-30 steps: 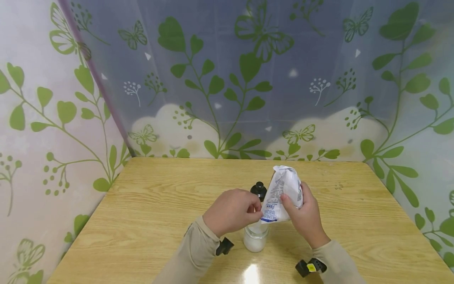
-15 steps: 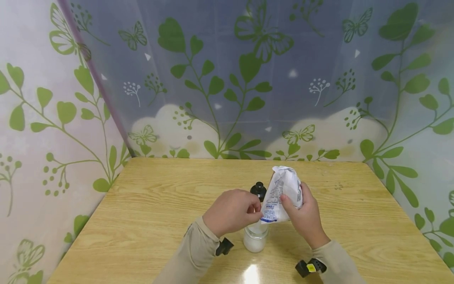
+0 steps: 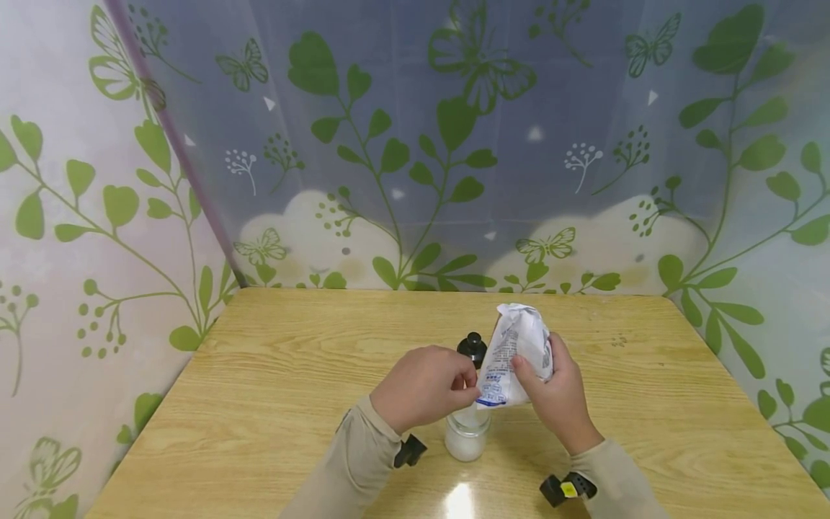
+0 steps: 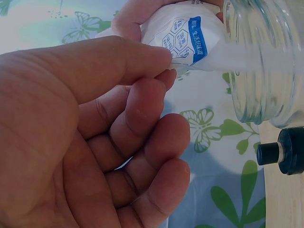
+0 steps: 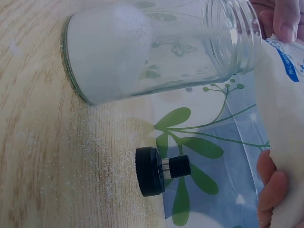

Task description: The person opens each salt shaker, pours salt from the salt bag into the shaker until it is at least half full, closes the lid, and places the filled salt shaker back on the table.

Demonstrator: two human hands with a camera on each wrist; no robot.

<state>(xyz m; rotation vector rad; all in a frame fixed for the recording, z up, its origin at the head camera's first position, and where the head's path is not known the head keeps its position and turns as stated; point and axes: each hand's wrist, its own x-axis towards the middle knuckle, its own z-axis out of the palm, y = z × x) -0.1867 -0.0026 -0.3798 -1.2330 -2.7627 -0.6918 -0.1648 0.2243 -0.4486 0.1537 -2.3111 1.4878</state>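
A white printed bag of white, salt-like granules (image 3: 519, 353) is tilted above a glass jar (image 3: 467, 441). My right hand (image 3: 560, 396) grips the bag's body from the right, thumb in front. At its lower left corner, my left hand (image 3: 428, 386) pinches the bag between thumb and forefinger, the other fingers loosely curled. In the left wrist view a pale stream (image 4: 216, 61) runs from the bag's corner into the jar mouth. White granules (image 5: 107, 47) fill the jar's lower part in the right wrist view.
Behind the jar a black lid with a knob (image 3: 474, 349) stands on the wooden table (image 3: 292, 346). Loose granules (image 5: 104, 161) lie scattered around the jar's base. Patterned curtains (image 3: 402, 144) border the table at the back and sides.
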